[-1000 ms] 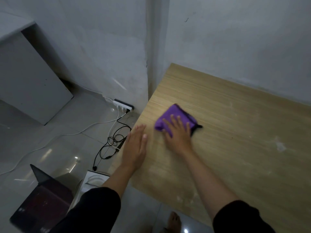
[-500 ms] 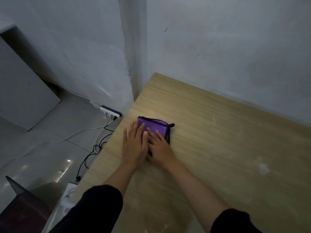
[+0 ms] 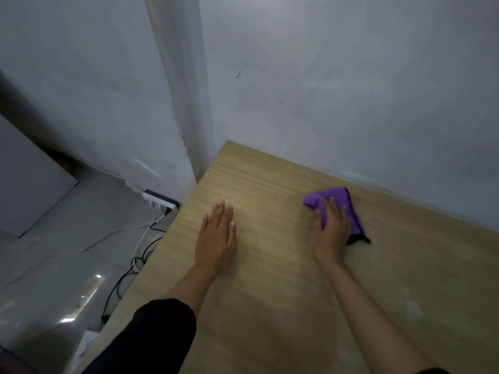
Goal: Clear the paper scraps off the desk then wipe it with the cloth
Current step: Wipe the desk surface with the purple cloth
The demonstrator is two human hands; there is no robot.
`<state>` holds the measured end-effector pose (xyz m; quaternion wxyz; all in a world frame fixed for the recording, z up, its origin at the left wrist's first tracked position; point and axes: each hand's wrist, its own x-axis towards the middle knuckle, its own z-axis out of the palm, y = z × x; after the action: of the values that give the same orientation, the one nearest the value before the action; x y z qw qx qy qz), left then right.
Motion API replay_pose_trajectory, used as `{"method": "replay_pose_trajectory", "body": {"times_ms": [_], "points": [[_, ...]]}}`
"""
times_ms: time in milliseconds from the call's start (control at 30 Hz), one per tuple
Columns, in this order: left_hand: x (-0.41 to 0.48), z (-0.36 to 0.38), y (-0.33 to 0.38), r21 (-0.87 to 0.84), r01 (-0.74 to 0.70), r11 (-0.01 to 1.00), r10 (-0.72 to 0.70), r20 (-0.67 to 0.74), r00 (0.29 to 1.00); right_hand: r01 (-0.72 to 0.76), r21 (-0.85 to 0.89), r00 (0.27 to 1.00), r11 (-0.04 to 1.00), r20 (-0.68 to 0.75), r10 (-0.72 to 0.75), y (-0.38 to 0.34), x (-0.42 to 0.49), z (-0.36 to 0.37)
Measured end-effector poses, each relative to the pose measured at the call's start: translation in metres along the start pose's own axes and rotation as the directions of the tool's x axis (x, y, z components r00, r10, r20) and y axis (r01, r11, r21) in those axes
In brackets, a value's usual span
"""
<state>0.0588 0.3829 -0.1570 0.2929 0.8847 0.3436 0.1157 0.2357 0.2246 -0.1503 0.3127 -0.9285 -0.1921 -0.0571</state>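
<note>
Fingers of the right hand lie fairly straight, pressing the purple cloth onto the counter, far right beside the wall. The left hand rests flat with its fingers extended, well apart to the left. Pale smears, perhaps dust, mark the near right.

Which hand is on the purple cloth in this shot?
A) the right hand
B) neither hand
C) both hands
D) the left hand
A: the right hand presses the purple cloth onto the desk, while the left hand lies flat on bare wood, apart from it.
</note>
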Motion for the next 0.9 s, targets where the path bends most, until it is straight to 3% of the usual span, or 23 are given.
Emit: {"method": "replay_pose_trajectory", "body": {"times_ms": [67, 133, 200, 233, 267, 333, 467, 567, 633, 700, 800, 867, 900], "points": [[0.02, -0.001, 0.007, -0.068, 0.009, 0.998, -0.012, -0.046, 0.999, 0.251, 0.056, 0.965, 0.966, 0.061, -0.254, -0.034, 0.001, 0.019], [0.039, -0.005, 0.014, -0.116, -0.05, 0.992, 0.039, -0.09, 0.995, 0.453, 0.111, 0.838, 0.885, 0.285, -0.465, -0.065, -0.003, 0.045], [0.056, -0.006, 0.018, -0.108, -0.113, 0.988, 0.104, -0.088, 0.991, 0.576, 0.11, 0.693, 0.81, 0.46, -0.555, -0.081, -0.012, 0.067], [0.064, -0.005, 0.018, -0.095, -0.128, 0.987, 0.121, -0.073, 0.99, 0.606, 0.089, 0.662, 0.791, 0.495, -0.563, -0.081, -0.014, 0.074], [0.073, -0.003, 0.018, -0.077, -0.136, 0.988, 0.132, -0.053, 0.99, 0.608, 0.07, 0.671, 0.791, 0.487, -0.559, -0.077, -0.012, 0.076], [0.085, 0.002, 0.016, -0.02, -0.147, 0.989, 0.146, -0.027, 0.989, 0.534, 0.019, 0.763, 0.845, 0.42, -0.492, -0.055, 0.002, 0.07], [0.101, 0.01, 0.014, 0.026, -0.147, 0.989, 0.146, 0.029, 0.989, 0.167, -0.142, 0.971, 0.976, 0.193, -0.138, 0.009, 0.041, 0.038], [0.11, 0.013, 0.011, -0.029, -0.091, 0.995, 0.092, 0.042, 0.995, -0.105, -0.11, 0.994, 0.988, 0.013, 0.107, 0.016, 0.061, 0.026], [0.115, 0.013, 0.011, -0.152, -0.022, 0.988, 0.024, 0.01, 1.0, -0.043, -0.029, 0.998, 0.999, -0.055, 0.042, -0.013, 0.063, 0.035], [0.117, 0.011, 0.014, -0.319, 0.042, 0.947, -0.065, -0.064, 0.996, 0.175, 0.0, 0.984, 0.985, -0.021, -0.175, -0.056, 0.058, 0.056], [0.117, 0.008, 0.019, -0.458, 0.076, 0.886, -0.155, -0.137, 0.978, 0.447, 0.058, 0.847, 0.893, 0.293, -0.443, -0.112, 0.049, 0.091], [0.118, 0.007, 0.018, -0.482, 0.086, 0.872, -0.179, -0.149, 0.973, 0.494, 0.081, 0.742, 0.866, 0.479, -0.468, -0.122, 0.051, 0.105], [0.119, 0.008, 0.018, -0.474, 0.085, 0.877, -0.177, -0.154, 0.972, 0.512, 0.067, 0.723, 0.857, 0.506, -0.471, -0.118, 0.054, 0.109]]}}
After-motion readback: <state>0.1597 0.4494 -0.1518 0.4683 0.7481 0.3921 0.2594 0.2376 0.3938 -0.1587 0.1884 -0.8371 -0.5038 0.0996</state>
